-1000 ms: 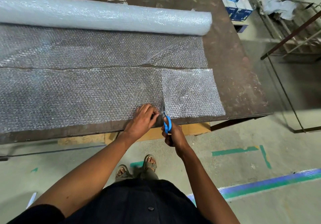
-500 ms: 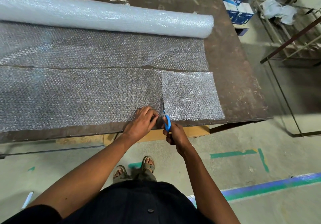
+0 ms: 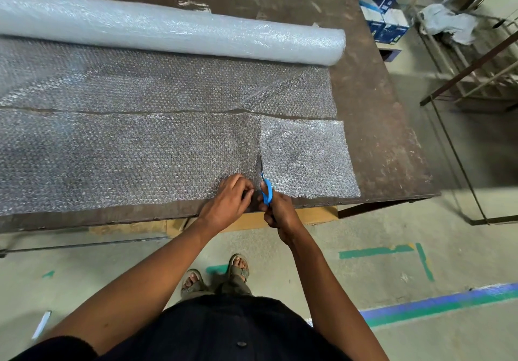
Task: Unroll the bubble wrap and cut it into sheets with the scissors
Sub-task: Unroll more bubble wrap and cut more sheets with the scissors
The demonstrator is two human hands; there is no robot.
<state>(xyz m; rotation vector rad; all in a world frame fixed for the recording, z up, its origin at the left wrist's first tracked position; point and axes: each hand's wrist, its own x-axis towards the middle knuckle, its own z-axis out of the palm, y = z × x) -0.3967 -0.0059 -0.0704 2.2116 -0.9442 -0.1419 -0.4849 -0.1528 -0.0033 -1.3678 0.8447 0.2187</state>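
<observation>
Bubble wrap strip [image 3: 126, 159] flat along table [image 3: 392, 142] near edge, roll [image 3: 168, 28] at 12 o'clock. Right hand [image 3: 280, 215] grips blue scissors [image 3: 265, 184], blades in cut. Left hand [image 3: 228, 201] pinches film beside cut line. Film light, limp, slippery: likely bunches unless held taut close to blades. Sheets [image 3: 305, 159] at 3 o'clock near table edge; free room at 12.

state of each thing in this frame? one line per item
bubble wrap roll: partly unrolled, lying across the far side of the table.
near strip: flat, cut free of the roll, with a crosswise cut started at its near edge.
right end of the strip: not yet cut off.
scissors: blades in the wrap, pointing away.
right hand: grips the blue handle.
left hand: pinches the wrap's edge beside the cut.
</observation>
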